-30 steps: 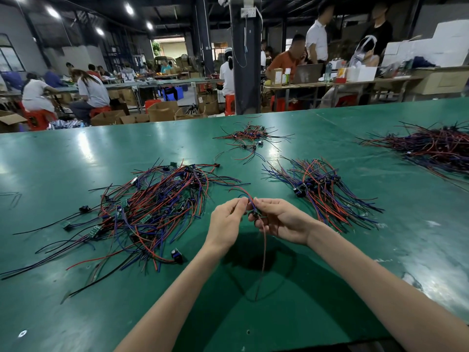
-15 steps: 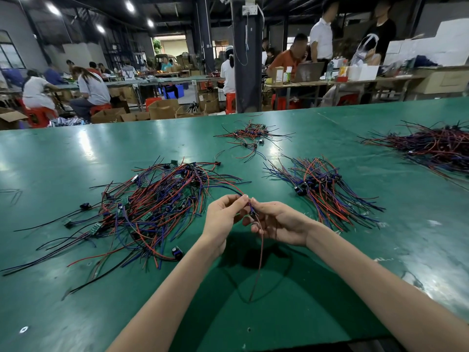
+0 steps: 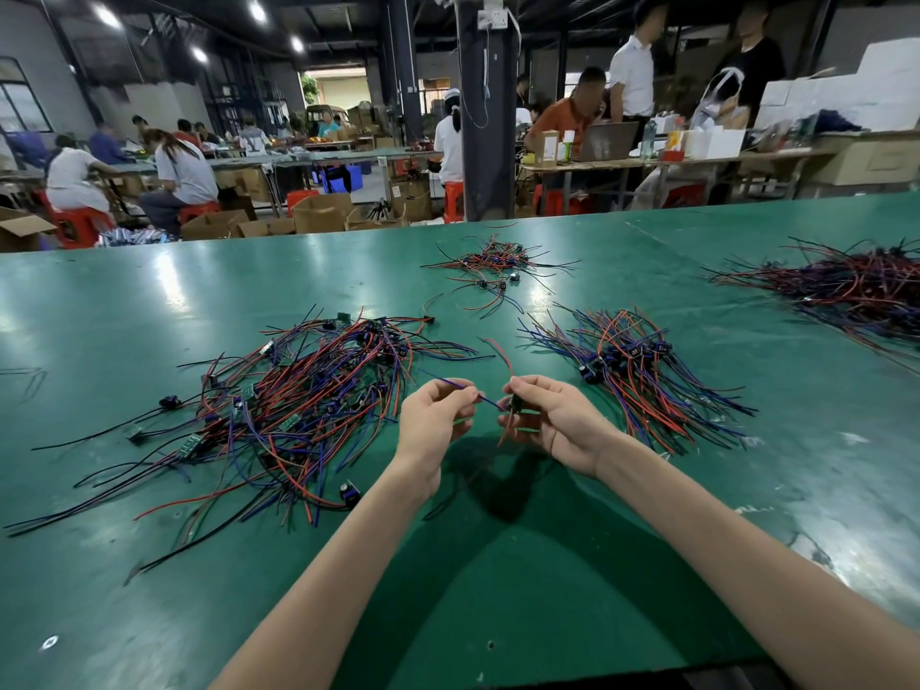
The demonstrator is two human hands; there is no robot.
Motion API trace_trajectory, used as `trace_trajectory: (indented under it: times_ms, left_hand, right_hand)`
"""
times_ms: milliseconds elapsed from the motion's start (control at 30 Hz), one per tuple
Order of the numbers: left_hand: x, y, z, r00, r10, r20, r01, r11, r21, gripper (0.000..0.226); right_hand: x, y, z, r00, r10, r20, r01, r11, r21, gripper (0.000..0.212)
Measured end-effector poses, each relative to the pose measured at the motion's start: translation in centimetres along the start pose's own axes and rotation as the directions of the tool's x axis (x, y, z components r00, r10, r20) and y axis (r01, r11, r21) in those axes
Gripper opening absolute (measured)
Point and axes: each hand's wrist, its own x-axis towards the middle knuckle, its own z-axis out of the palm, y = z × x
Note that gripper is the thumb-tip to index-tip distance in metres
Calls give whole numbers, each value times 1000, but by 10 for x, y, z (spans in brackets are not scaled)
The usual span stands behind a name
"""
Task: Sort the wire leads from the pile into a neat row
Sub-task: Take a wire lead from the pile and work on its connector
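i hold one wire lead up above the green table, between my two hands. my left hand pinches its blue wire between thumb and forefinger, fingers narrow and closed on it, with the blue strand running across the gap to my right hand. my right fingers are closed around the lead's small black component, and a red wire curves up from there while another thin strand hangs down toward the table. the tangled pile of red, blue and black leads lies on the table to the left of my left hand. to the right of my right hand sits the sorted bunch, its wires fanned out roughly side by side. a smaller scatter lies farther back, and another heap at the far right edge.
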Motion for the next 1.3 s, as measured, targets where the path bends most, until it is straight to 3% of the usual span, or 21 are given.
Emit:
trace_trajectory:
  times_ms: [200,533,700,1033,1167,1233,1300]
  left_hand:
    - [-5,0,2,998,-14,68,10,998,62,17]
    - [-4,-1,0,996,-6,90,-6,992,127,16]
    - [-8,-7,4,976,-11,217,-42,970,239,14]
    - [-14,7,2,934,-112,338,-9,941,338,19]
    - [-17,27,-6,859,-262,440,47,896,441,19]
    - [-20,43,-8,780,-371,503,49,839,543,19]
    - [-17,61,-6,748,-437,499,14,762,647,17]
  right_hand:
    - [0,-3,-3,999,-22,-49,26,997,72,15]
    - [-3,-5,-3,1000,-17,-27,18,999,38,13]
    - [-3,-4,-3,996,-71,-46,68,996,-58,10]
    - [-5,-8,1,997,-68,32,65,995,72,11]
    - [-2,-10,-4,997,-79,7,79,996,53,17]
    - [0,-9,-7,995,-100,-31,100,995,-7,20]
    - [3,-5,-9,988,-118,-98,111,991,-75,21]
